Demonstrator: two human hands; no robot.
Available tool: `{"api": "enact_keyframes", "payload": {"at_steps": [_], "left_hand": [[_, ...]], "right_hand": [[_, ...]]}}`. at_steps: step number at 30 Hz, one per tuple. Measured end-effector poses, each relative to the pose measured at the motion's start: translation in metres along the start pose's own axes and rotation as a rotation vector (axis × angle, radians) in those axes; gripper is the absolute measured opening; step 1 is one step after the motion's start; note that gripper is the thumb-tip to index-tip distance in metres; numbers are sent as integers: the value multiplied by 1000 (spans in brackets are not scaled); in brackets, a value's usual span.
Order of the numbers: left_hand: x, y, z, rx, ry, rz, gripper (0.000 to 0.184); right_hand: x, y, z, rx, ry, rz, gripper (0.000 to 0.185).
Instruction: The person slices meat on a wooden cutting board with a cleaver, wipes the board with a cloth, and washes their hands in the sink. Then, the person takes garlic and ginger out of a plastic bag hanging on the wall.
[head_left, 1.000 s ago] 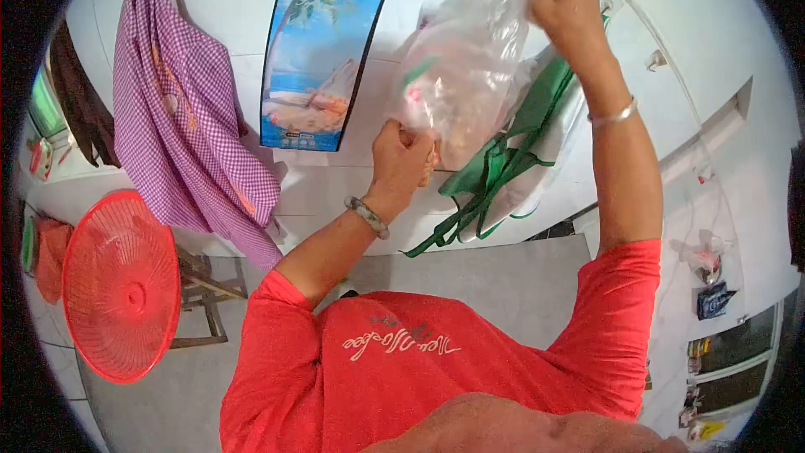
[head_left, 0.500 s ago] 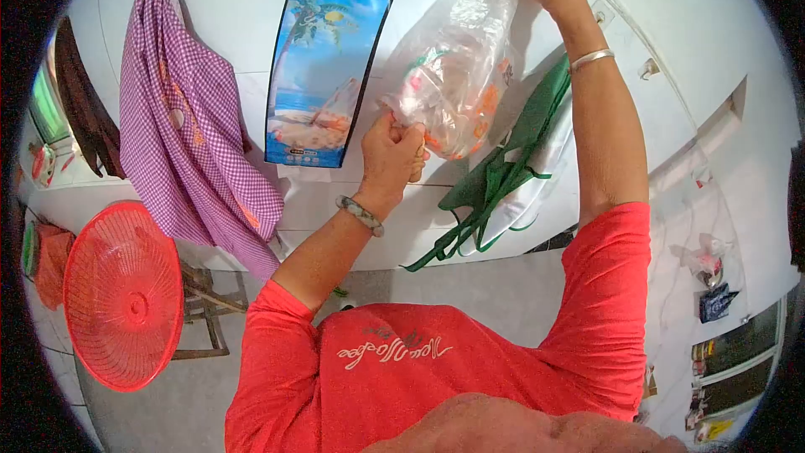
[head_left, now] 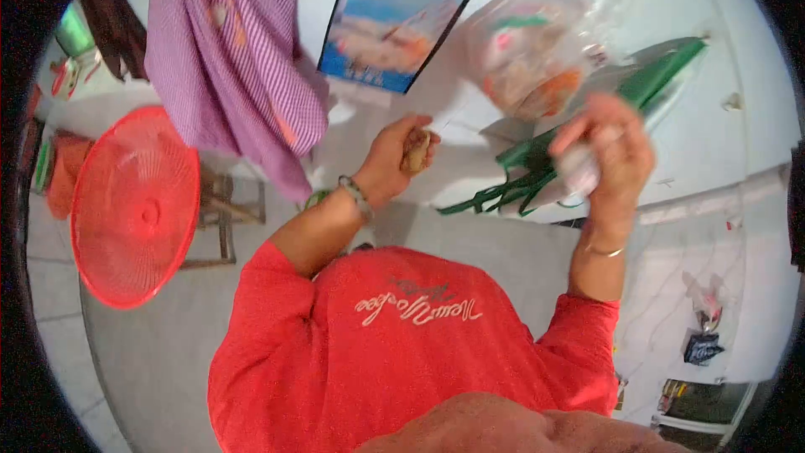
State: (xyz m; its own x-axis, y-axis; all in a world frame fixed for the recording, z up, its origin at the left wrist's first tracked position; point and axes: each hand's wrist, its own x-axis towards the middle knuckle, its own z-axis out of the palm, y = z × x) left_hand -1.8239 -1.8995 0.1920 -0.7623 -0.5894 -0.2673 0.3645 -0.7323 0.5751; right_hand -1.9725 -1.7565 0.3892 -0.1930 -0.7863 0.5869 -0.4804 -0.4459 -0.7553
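My left hand (head_left: 392, 158), with a beaded bracelet above it, is closed round a knobby tan lump (head_left: 414, 153) that looks like ginger. On the right, my right hand (head_left: 616, 155) is smeared by motion; its fingers are curled round a whitish roundish thing (head_left: 579, 169) that looks like a garlic bulb. Above that hand, a clear plastic bag (head_left: 524, 50) with orange and green printing hangs at the white wall, and neither hand touches it. Green-edged cloth or bags with straps (head_left: 658, 80) hang just behind my right hand.
A purple checked cloth (head_left: 231, 59) and a blue beach-picture bag (head_left: 394, 13) hang on the wall. At left a red plastic basket (head_left: 134, 210) stands by a wooden stool (head_left: 231, 218). Small bags (head_left: 704, 344) hang at far right.
My right hand has let go of the plastic bag's top and come down, now with a whitish thing in it. My left hand has left the bag's bottom. The view has shifted.
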Motion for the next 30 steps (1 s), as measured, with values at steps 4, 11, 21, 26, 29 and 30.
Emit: {"api": "enact_keyframes", "payload": {"at_steps": [4, 11, 21, 26, 29, 30], "left_hand": [[-24, -1, -14, -300, -5, -48, 36], [-90, -17, -15, -127, 267, 192, 33], [-185, -44, -34, -117, 497, 463, 23], [-253, -44, -80, -77, 513, 536, 27], [-318, -35, -111, -34, 586, 592, 25], [-343, -34, -121, -22, 654, 637, 24]], "right_hand": [[-36, 44, 64, 312, -166, 382, 31], [-21, 123, 129, 1143, -146, 802, 28], [-82, 83, 225, 666, -600, 491, 27], [-116, 57, 292, 601, -865, 254, 31], [-139, 27, 340, 694, -965, 277, 38], [-149, 23, 359, 690, -970, 258, 38]]}}
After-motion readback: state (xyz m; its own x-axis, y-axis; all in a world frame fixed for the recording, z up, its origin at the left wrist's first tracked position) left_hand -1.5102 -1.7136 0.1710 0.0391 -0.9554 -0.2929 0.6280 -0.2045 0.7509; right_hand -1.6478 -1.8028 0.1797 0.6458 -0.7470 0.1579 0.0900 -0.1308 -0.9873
